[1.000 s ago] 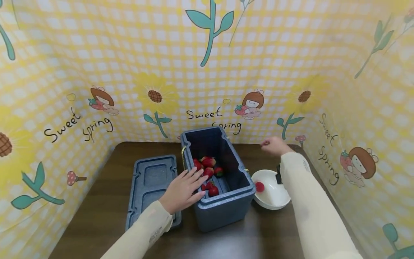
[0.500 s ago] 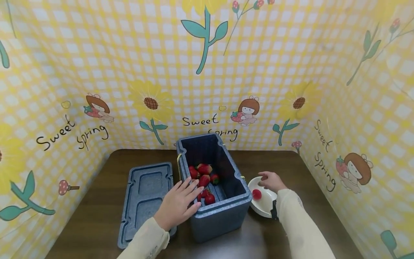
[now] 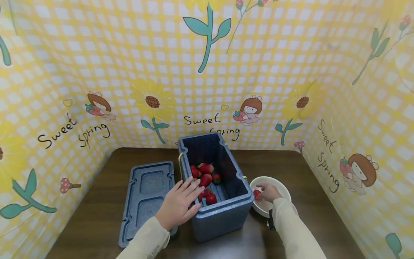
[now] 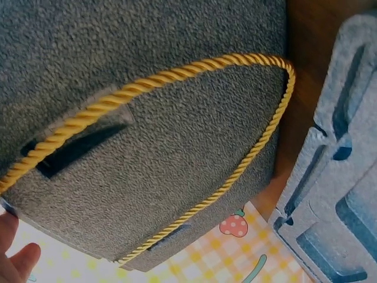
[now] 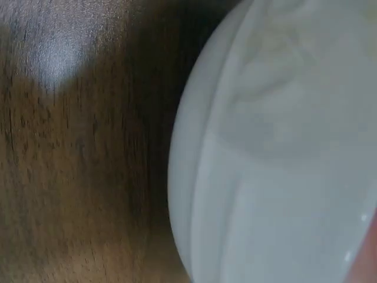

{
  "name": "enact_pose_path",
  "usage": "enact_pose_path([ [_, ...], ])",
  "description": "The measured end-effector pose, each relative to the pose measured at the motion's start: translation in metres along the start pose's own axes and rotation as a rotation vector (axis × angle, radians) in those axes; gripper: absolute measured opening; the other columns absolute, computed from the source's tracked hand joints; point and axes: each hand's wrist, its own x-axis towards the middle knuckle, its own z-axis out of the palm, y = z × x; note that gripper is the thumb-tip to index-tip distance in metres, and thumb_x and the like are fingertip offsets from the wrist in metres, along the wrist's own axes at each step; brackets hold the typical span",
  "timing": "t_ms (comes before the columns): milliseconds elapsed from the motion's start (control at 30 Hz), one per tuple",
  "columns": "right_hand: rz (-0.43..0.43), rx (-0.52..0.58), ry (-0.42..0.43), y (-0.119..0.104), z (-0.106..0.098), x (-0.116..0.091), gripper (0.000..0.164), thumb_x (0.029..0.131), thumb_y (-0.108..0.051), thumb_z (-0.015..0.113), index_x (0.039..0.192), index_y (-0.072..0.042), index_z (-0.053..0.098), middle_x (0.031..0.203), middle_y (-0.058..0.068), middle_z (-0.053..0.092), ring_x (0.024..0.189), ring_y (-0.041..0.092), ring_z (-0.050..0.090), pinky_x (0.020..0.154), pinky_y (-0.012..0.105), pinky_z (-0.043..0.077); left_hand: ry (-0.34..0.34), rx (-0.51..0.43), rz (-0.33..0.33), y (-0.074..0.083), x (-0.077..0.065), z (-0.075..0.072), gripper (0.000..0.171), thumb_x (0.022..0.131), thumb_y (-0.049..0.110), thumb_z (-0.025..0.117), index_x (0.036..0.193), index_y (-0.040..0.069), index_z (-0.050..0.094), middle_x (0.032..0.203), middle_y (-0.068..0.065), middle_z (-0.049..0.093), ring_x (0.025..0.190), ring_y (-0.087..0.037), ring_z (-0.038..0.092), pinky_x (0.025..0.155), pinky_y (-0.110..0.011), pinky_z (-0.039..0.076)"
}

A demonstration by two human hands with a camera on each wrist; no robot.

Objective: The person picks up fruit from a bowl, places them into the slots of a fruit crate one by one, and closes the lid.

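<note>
A blue-grey foam box (image 3: 223,223) stands without its lid, with several red strawberries (image 3: 205,180) on its floor. My left hand (image 3: 178,205) lies over the box's left rim, fingers spread and fairly straight. Beside the box on the right is a white bowl (image 3: 284,190). Inside that bowl, my right hand (image 3: 270,192) pinches a small round red fruit (image 3: 257,194), part of it hidden by the fingers. The right wrist view has mostly the bowl's rim (image 5: 203,159), with a sliver of skin at the right edge.
The box's lid (image 3: 147,198) lies on the brown wooden table (image 3: 93,201), left of the box. A yellow twisted rope (image 4: 194,68) loops along the box's side. Yellow checked cloth (image 3: 207,86) surrounds the table at the back and sides.
My right hand has come from behind the bowl, down and toward me, into it, and its fingers have reached the red fruit. The left hand has stayed on the box rim.
</note>
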Motion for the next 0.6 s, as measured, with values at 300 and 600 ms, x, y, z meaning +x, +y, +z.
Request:
enact_pose_path([
  [300, 0.074, 0.121, -0.064, 0.015, 0.017, 0.005, 0.041, 0.069, 0.005, 0.067, 0.109, 0.011, 0.062, 0.075, 0.009, 0.062, 0.055, 0.018, 0.055, 0.052, 0.03, 0.052, -0.039, 0.053, -0.005, -0.003, 0.003, -0.004, 0.054, 0.094, 0.048, 0.043, 0.13, 0.013, 0.061, 0.136, -0.006, 0.056, 0.128, -0.03, 0.048, 0.097, -0.057, 0.041],
  [600, 0.036, 0.058, -0.036, 0.011, 0.016, 0.007, 0.044, 0.067, -0.001, 0.073, 0.11, 0.006, 0.066, 0.083, 0.01, 0.066, 0.066, 0.02, 0.057, 0.059, 0.031, 0.053, -0.19, 0.017, -0.083, 0.0, 0.012, -0.014, 0.052, 0.086, 0.045, 0.059, 0.127, 0.014, 0.064, 0.141, -0.012, 0.049, 0.132, -0.031, 0.043, 0.101, -0.056, 0.038],
])
